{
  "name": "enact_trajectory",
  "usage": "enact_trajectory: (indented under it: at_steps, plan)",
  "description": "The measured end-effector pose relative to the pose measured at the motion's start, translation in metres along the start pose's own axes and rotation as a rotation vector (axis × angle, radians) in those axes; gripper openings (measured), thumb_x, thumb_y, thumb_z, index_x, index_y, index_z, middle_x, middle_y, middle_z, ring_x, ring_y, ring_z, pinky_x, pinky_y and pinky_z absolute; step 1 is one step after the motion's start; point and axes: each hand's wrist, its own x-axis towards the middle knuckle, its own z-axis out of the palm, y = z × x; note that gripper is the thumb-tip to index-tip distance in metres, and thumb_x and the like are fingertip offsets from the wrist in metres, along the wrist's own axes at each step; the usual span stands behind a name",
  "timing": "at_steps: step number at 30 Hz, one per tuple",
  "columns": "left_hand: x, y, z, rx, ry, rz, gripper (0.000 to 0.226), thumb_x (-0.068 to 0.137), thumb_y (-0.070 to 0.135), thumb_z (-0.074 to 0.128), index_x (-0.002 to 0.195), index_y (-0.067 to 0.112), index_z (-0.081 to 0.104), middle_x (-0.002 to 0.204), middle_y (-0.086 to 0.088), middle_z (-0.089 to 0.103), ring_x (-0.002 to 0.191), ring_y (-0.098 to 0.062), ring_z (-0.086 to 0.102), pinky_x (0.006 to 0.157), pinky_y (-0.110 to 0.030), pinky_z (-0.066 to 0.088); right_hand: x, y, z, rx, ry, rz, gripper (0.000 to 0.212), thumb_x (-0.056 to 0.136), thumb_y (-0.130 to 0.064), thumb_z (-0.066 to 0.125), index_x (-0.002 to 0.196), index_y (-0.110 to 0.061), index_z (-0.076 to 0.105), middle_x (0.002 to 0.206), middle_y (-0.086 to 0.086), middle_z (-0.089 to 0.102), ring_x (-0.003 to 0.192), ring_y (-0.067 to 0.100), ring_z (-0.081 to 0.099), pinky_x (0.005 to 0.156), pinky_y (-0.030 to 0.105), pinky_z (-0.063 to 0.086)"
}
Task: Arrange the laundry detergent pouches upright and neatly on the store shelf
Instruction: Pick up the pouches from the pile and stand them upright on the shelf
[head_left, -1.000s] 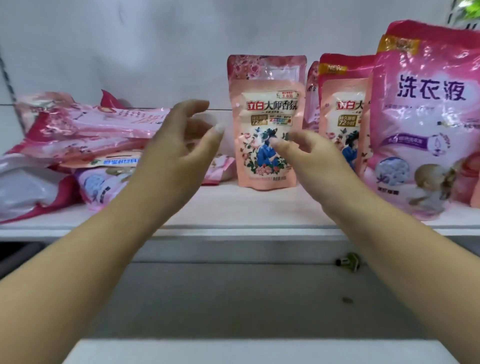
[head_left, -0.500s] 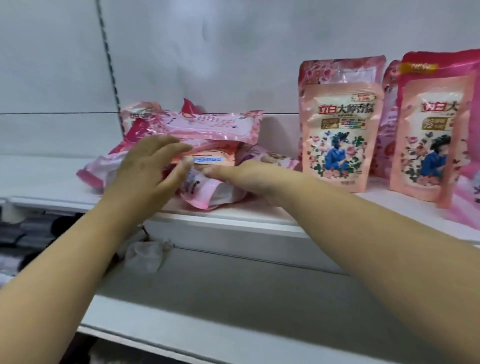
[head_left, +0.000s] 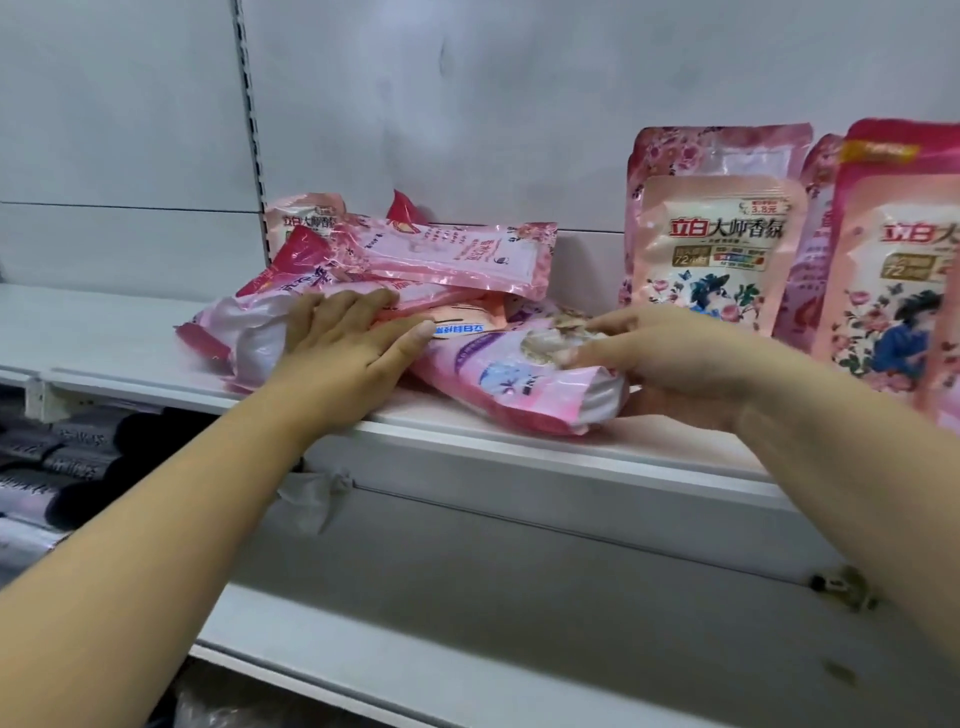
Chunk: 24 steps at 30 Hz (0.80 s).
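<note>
Several pink detergent pouches lie flat in a loose pile (head_left: 457, 254) on the white shelf (head_left: 467, 436). My left hand (head_left: 343, 348) rests on the pile's front with fairly straight fingers and the thumb stretched right. My right hand (head_left: 675, 358) grips the right end of a pink-and-purple pouch (head_left: 519, 374) that lies at the shelf's front edge, fingers curled over its top. Two peach-pink floral pouches (head_left: 711, 249) (head_left: 904, 270) stand upright to the right, with more pouches partly hidden behind them.
A slotted upright rail (head_left: 249, 104) runs down the grey back panel behind the pile. Dark rolled goods (head_left: 62, 467) fill a lower shelf at the left. A crumpled scrap of plastic (head_left: 311, 499) hangs under the shelf edge. Bare shelf stretches left of the pile.
The view swung left from the standing pouches to the pile. Both hands went from hovering open in the air to the pile; my right hand took hold of the pink-and-purple pouch.
</note>
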Motion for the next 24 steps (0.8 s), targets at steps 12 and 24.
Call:
enact_trajectory:
  at_steps: [12, 24]
  plan:
    - [-0.036, 0.037, 0.008, -0.205, -0.033, -0.025, 0.109, 0.051, 0.086, -0.016, 0.135, 0.042, 0.038, 0.151, 0.011, 0.026, 0.141, -0.011, 0.012, 0.111, -0.032, -0.004, -0.072, 0.040, -0.013, -0.002, 0.329, -0.238, 0.024, 0.073, -0.027, 0.071, 0.082, -0.004, 0.071, 0.083, 0.019, 0.069, 0.064, 0.023, 0.055, 0.061, 0.033, 0.042]
    - [-0.145, 0.118, 0.031, -1.830, -0.246, -0.324, 0.056, 0.073, 0.046, 0.055, 0.119, 0.014, 0.058, 0.109, -0.008, 0.070, 0.096, -0.025, 0.068, 0.075, -0.040, 0.057, -0.131, 0.119, 0.078, 0.402, 0.413, -0.237, 0.061, 0.058, -0.023, 0.083, 0.104, -0.035, 0.045, 0.105, -0.014, 0.064, 0.094, -0.004, 0.064, 0.078, 0.016, 0.052]
